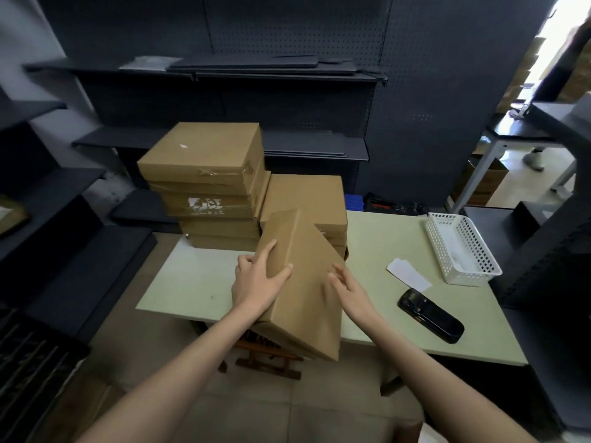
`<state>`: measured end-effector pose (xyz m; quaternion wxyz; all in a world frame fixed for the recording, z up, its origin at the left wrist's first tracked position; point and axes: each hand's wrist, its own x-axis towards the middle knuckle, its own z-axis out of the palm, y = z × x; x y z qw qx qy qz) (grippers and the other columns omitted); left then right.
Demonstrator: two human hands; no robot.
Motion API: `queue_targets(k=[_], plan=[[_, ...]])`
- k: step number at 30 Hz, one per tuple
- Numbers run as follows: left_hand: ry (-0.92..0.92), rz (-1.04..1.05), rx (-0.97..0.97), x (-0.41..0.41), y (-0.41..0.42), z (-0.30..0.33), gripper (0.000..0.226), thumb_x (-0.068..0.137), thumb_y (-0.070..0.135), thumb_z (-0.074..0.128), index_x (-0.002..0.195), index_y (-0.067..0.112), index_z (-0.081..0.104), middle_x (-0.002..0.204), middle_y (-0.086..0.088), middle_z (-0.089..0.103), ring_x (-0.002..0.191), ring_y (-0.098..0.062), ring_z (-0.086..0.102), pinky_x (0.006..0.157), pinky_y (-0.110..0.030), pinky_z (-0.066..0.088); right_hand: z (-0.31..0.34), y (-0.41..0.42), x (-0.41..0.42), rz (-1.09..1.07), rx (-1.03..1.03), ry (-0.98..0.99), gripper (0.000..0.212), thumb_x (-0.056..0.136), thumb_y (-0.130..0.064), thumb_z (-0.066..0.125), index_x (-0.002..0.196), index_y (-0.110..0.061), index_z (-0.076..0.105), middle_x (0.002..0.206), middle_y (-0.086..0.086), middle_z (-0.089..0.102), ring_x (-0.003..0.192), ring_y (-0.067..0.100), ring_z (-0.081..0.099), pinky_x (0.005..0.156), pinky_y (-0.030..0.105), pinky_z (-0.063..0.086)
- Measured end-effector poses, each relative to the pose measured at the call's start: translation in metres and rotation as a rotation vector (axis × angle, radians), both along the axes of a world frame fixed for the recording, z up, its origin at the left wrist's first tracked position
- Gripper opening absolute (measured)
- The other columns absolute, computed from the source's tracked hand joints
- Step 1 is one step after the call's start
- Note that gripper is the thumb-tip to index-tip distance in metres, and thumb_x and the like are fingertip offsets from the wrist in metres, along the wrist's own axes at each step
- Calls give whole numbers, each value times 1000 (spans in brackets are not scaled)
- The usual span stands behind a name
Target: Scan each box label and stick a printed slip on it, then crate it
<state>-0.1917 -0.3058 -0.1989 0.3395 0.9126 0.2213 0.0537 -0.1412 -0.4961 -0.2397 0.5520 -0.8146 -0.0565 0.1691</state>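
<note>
Two bare forearms enter from the bottom edge, one on each side. No sleeve reaches as far as either arm shows; both are uncovered from the frame edge to the wrist. Left hand (256,282): bare, no glove, ring or watch visible, nails short. Right hand (348,290): bare too, wrist without band or strap, fingers slightly blurred. Arms slender, smooth, no visible markings.

Matt brown cardboard box (300,282) at centre; taped cardboard stack (204,183) at eleven o'clock. Smooth pale table (198,282). White perforated plastic basket (460,247), glossy black plastic scanner (430,315) and white paper slip (409,273) at three o'clock.
</note>
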Motion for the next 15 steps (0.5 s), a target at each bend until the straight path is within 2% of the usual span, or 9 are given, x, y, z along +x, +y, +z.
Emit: queue_targets(k=[3, 6, 9, 12, 13, 15], plan=[[11, -60, 229, -1, -10, 0, 68, 82, 66, 49, 143, 48, 26, 130, -7, 34, 121, -25, 39, 92, -37, 45, 17, 13, 3, 16, 100, -2, 50, 101, -34, 43, 147, -19, 32, 146, -4, 41, 124, 3, 40, 97, 17, 29], [4, -147, 392, -1, -24, -6, 72, 81, 69, 47, 144, 47, 22, 133, -8, 33, 123, -25, 37, 94, -39, 42, 23, 17, 8, 12, 144, -2, 53, 101, -37, 42, 149, -20, 29, 148, -3, 40, 131, 6, 38, 99, 18, 28], [23, -184, 391, -1, -37, -11, 73, 80, 70, 47, 144, 44, 23, 135, -7, 31, 126, -24, 34, 97, -40, 39, 18, 13, 12, -29, 136, 0, 58, 99, -37, 49, 150, -21, 26, 146, 0, 42, 132, 13, 42, 99, 21, 31], [17, -220, 367, 4, -50, -9, 72, 80, 68, 49, 143, 41, 26, 136, -6, 32, 128, -23, 33, 98, -40, 39, 10, 0, 14, -63, 148, 1, 60, 96, -28, 55, 148, -23, 27, 143, 0, 46, 110, 11, 55, 96, 32, 46], [2, -229, 338, 6, -53, -8, 72, 81, 66, 51, 143, 39, 26, 136, -5, 33, 127, -22, 34, 97, -39, 39, 9, -6, 15, -73, 166, 14, 59, 96, -27, 56, 148, -23, 28, 142, 0, 45, 107, 10, 55, 94, 36, 49], [-28, -247, 211, 12, -56, -6, 67, 85, 57, 52, 143, 38, 25, 135, 0, 38, 123, -20, 41, 93, -35, 43, 8, -18, 19, -92, 194, 32, 54, 97, -25, 54, 146, -23, 31, 142, 1, 44, 107, 11, 54, 89, 34, 52]])
